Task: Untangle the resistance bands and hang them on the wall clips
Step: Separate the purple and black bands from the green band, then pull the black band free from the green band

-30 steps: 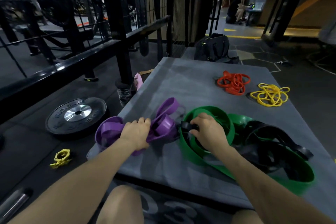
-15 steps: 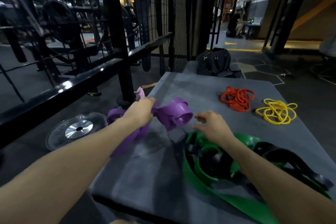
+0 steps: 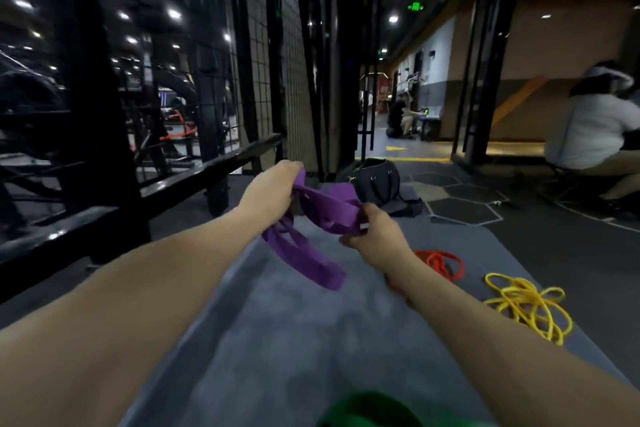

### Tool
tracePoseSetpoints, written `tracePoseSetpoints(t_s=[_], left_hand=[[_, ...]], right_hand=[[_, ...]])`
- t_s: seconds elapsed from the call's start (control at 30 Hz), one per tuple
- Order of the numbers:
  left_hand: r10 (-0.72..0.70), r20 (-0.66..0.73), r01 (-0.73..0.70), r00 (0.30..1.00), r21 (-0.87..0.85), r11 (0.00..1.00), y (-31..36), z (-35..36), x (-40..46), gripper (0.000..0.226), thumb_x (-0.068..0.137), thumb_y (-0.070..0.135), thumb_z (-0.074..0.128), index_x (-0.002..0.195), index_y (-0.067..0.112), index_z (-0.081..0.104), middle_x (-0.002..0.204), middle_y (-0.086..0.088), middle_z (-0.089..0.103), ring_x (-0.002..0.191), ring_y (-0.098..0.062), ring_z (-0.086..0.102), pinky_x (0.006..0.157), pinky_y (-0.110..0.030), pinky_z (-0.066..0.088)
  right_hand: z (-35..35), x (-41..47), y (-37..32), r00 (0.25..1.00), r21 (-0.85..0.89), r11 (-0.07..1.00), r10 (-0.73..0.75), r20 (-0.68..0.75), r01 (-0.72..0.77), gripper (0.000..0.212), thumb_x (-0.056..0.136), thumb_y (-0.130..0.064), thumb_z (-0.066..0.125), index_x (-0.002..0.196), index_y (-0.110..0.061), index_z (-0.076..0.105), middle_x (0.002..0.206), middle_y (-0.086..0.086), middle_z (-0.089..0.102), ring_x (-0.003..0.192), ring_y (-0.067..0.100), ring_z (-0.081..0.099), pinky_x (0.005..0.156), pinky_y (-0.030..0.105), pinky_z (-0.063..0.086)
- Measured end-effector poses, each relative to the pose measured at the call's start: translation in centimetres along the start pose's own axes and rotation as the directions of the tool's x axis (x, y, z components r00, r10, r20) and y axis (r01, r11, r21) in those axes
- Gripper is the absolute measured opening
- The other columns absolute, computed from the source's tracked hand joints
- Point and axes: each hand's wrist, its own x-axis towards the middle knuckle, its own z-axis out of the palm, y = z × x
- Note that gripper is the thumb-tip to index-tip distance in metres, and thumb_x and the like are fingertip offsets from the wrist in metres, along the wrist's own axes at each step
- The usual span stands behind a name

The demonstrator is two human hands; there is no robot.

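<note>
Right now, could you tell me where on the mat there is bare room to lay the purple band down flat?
The widest bare patch of the grey mat lies between the two forearms, below the hanging purple band and above the green band. The right side is crowded: the red band and yellow band lie there.

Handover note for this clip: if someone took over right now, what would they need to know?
Left hand and right hand both grip the purple resistance band, lifted off the grey mat, loops still twisted.
Red band and yellow band lie bunched on the mat at right; green band sits at the near edge.
Done: nothing hung.
Left: untangle purple, then the rest; hang each. No wall clips in view.
</note>
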Motion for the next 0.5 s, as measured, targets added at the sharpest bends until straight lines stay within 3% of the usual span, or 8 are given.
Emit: tracePoseSetpoints(t_s=[0.1,0.17,0.23,0.3,0.43,0.5], left_hand=[[-0.036,0.014,0.036,0.999,0.022,0.999,-0.4,4.9,-0.6,0.036,0.083,0.001,0.047,0.117,0.013,0.051,0.12,-0.01,0.053,0.104,-0.032,0.057,0.086,-0.042,0.045],[-0.059,0.191,0.021,0.98,0.196,0.98,-1.1,8.5,-2.8,0.048,0.083,0.008,0.055,0.129,0.018,0.042,0.136,-0.004,0.045,0.121,-0.029,0.05,0.095,-0.043,0.042],[-0.12,0.465,-0.06,0.877,0.353,0.934,-2.1,11.8,-5.8,0.079,0.079,0.034,0.067,0.144,0.021,0.024,0.154,0.001,0.021,0.14,-0.023,0.027,0.11,-0.044,0.027],[-0.174,0.618,-0.084,0.766,0.365,0.927,-3.0,13.8,-8.1,0.093,0.077,0.053,0.064,0.149,0.025,0.011,0.158,0.005,0.003,0.145,-0.021,0.01,0.115,-0.046,0.014],[-0.199,0.62,0.015,0.759,0.289,0.957,-4.2,13.0,-8.9,0.098,0.072,0.06,0.066,0.149,0.028,0.014,0.158,0.005,0.007,0.145,-0.02,0.009,0.117,-0.047,0.009],[-0.179,0.633,-0.002,0.753,0.274,0.962,-3.9,11.6,-8.9,0.104,0.068,0.057,0.071,0.149,0.028,0.013,0.158,0.006,0.006,0.146,-0.02,0.005,0.117,-0.048,0.006]], right_hand=[[2.3,2.0,3.8,0.996,-0.026,0.996,0.082,0.039,-0.081,0.057,0.073,-0.012,0.075,0.123,-0.008,0.048,0.112,0.01,0.063,0.105,0.026,0.06,0.083,0.027,0.045],[4.4,1.9,6.8,0.977,-0.072,0.984,0.173,0.124,-0.165,0.062,0.07,-0.013,0.077,0.123,-0.008,0.045,0.113,0.012,0.063,0.104,0.026,0.06,0.087,0.032,0.048],[6.2,1.2,9.3,0.939,-0.159,0.963,0.25,0.235,-0.217,0.07,0.067,-0.016,0.079,0.125,-0.007,0.042,0.119,0.013,0.061,0.106,0.027,0.06,0.093,0.038,0.049],[7.4,0.5,10.6,0.913,-0.225,0.953,0.268,0.309,-0.204,0.072,0.067,-0.016,0.078,0.129,-0.007,0.042,0.124,0.012,0.059,0.112,0.028,0.058,0.098,0.037,0.046],[7.4,-0.7,10.0,0.907,-0.25,0.957,0.233,0.349,-0.15,0.062,0.078,-0.01,0.07,0.134,-0.007,0.044,0.13,0.011,0.057,0.117,0.026,0.056,0.101,0.029,0.042],[6.9,-1.5,9.4,0.908,-0.282,0.948,0.243,0.34,-0.148,0.061,0.082,-0.012,0.068,0.137,-0.006,0.042,0.13,0.011,0.056,0.116,0.024,0.055,0.098,0.025,0.04]])
